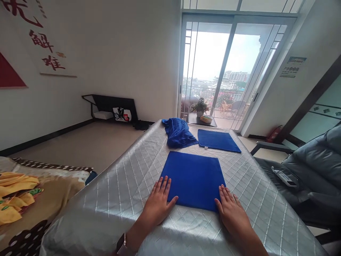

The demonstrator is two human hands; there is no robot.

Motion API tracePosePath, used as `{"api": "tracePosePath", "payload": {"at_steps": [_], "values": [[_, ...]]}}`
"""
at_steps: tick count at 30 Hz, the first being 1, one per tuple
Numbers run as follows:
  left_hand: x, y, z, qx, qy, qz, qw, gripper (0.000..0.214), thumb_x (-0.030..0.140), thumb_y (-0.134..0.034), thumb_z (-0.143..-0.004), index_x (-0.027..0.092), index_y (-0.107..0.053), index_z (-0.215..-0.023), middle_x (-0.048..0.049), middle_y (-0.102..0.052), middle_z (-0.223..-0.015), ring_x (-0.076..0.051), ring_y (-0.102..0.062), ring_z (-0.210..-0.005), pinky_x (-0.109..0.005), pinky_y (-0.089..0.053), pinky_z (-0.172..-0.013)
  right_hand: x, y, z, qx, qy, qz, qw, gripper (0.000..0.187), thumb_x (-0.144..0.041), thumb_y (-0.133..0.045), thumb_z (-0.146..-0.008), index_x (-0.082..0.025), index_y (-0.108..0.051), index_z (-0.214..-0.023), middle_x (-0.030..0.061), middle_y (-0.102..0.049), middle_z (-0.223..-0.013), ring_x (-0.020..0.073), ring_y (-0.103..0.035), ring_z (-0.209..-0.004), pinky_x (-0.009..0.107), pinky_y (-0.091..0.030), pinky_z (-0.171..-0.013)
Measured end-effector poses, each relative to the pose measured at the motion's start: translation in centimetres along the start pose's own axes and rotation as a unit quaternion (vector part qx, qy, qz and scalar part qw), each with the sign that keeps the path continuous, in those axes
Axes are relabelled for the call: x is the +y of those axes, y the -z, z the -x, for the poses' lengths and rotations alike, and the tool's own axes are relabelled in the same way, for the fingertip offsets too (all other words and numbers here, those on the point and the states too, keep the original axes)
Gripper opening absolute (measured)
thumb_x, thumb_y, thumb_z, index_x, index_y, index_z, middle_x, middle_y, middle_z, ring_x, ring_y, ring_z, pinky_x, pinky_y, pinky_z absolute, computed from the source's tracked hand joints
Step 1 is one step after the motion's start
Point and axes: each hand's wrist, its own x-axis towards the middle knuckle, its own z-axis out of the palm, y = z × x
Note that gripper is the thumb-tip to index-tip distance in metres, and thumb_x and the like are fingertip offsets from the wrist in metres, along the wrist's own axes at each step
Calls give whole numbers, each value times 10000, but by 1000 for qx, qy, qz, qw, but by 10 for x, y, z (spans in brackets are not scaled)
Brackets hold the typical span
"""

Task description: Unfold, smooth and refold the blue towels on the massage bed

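A flat blue square of cloth (194, 177), like a cushion cover, lies smooth on the silver quilted table cover (128, 188) in front of me. My left hand (160, 201) rests open at its near left corner, fingers spread and thumb on the near edge. At the near right corner, my right hand (231, 206) lies flat with fingertips touching the cloth's side. Beyond it to the right is a second flat blue cloth (220, 140) with a small white tag. To that one's left, a crumpled blue cloth (178, 133) is heaped at the far end.
A grey padded chair (317, 163) holding a white power strip (285, 177) stands on the right. Left of the table are yellow fabric (16, 195) and a brown cover (53, 188). Past the far edge, a potted plant (200, 106) sits before glass sliding doors (207, 60).
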Motion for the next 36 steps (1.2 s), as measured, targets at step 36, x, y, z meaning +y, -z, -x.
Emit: {"api": "tracePosePath", "payload": {"at_steps": [36], "values": [[163,-19,-142,-68,-237,102,964,780,599,-62,-1048,81,-292,-1584,-142,-312,-1641,-217,-239,-1537,-386,-192,-1257,2,2,-87,24,-11,-13,1000,634,-200,-261,-983,-106,-245,-1610,114,-169,-1683,240,-120,-1558,438,-148,-1252]]}}
